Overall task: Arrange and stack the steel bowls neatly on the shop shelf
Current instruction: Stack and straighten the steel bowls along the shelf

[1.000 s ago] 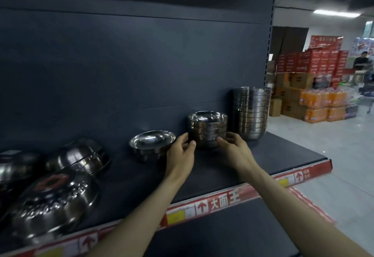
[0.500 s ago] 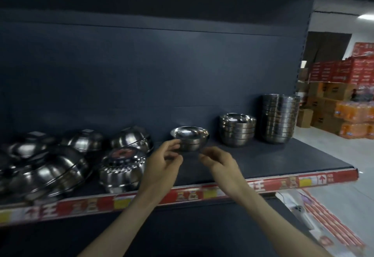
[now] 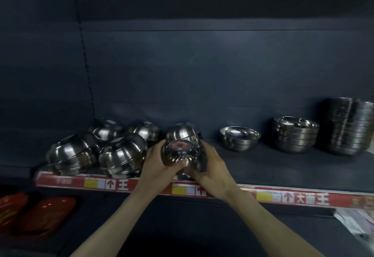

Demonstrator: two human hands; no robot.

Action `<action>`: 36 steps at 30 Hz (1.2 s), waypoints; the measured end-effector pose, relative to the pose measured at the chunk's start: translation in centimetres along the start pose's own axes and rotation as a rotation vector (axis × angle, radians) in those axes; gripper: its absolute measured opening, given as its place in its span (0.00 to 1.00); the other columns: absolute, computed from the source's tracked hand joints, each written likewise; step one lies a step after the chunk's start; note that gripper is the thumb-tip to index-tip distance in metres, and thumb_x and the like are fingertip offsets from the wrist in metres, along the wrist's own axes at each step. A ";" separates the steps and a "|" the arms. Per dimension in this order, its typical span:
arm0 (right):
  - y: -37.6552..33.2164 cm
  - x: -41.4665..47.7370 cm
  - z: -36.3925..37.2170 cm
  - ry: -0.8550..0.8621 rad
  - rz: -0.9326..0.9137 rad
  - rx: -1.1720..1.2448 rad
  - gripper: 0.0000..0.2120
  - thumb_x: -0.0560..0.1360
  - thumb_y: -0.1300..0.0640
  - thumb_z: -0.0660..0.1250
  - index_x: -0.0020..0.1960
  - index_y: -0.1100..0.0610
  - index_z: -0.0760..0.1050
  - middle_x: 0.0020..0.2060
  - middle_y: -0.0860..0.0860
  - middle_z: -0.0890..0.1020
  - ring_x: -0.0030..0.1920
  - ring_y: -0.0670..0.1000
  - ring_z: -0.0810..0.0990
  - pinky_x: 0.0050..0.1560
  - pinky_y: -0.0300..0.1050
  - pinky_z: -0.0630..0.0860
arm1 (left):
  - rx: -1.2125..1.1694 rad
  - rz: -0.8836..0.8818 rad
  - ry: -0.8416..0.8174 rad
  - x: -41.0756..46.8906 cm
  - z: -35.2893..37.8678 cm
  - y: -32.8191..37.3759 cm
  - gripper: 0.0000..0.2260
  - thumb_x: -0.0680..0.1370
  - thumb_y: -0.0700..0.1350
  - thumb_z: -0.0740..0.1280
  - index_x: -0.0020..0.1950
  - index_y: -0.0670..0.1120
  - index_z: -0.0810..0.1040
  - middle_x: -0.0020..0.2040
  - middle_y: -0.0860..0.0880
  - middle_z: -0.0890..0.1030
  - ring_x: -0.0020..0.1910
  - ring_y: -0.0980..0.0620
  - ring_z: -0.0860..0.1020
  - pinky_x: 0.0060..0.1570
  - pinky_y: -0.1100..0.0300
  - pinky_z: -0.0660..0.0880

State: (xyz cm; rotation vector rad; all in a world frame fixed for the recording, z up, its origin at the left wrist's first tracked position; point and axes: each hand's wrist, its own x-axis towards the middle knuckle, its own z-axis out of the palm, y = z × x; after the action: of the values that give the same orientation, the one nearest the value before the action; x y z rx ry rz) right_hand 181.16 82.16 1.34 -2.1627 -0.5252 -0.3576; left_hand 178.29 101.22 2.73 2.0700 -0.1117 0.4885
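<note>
Gripping an upturned, fluted steel bowl with a red base label [image 3: 180, 151] at the front edge of the dark shop shelf [image 3: 283, 167], the left hand [image 3: 155, 161] curls round its left side and the right hand [image 3: 210, 167] round its right. The single upright shiny steel bowl [image 3: 239, 138] and the short nested steel stack [image 3: 295, 135] lie to the right, nearer the right hand, so the held bowl probably needs turning over first.

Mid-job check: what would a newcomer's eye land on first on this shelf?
Dead centre, the left hand and right hand grip an upturned fluted bowl with a red label, at the front of the shelf. To its left lies a jumble of upturned bowls. To its right stand upright ones, rising from a low bowl through a short stack to the tall stack at far right.
</note>
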 end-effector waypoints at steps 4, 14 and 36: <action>0.6 0.2 0.2 -0.089 0.033 -0.090 0.41 0.69 0.35 0.76 0.77 0.36 0.61 0.67 0.37 0.76 0.67 0.45 0.76 0.63 0.50 0.77 | 0.038 -0.030 -0.087 1.2 0.6 -1.6 0.27 0.69 0.59 0.81 0.66 0.64 0.76 0.63 0.61 0.81 0.67 0.56 0.77 0.66 0.54 0.75; 1.5 0.6 0.9 -0.082 0.051 -0.180 0.39 0.66 0.27 0.72 0.72 0.38 0.65 0.63 0.37 0.80 0.63 0.46 0.79 0.56 0.49 0.75 | 0.018 -0.084 -0.074 1.8 1.5 -2.8 0.37 0.67 0.61 0.82 0.72 0.60 0.72 0.65 0.58 0.81 0.64 0.56 0.79 0.59 0.59 0.72; -3.6 -11.2 -12.4 0.270 0.050 -0.004 0.30 0.67 0.39 0.81 0.66 0.40 0.75 0.60 0.43 0.83 0.58 0.42 0.82 0.60 0.43 0.79 | -0.234 0.165 -0.112 -5.7 4.4 11.1 0.26 0.65 0.64 0.81 0.60 0.60 0.81 0.52 0.60 0.87 0.53 0.62 0.84 0.58 0.55 0.79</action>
State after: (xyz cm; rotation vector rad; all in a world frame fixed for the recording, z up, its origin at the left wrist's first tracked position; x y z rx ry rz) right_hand 168.84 71.42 6.35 -2.0843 -0.3180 -0.6123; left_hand 171.33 91.01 7.43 1.8652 -0.3906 0.4373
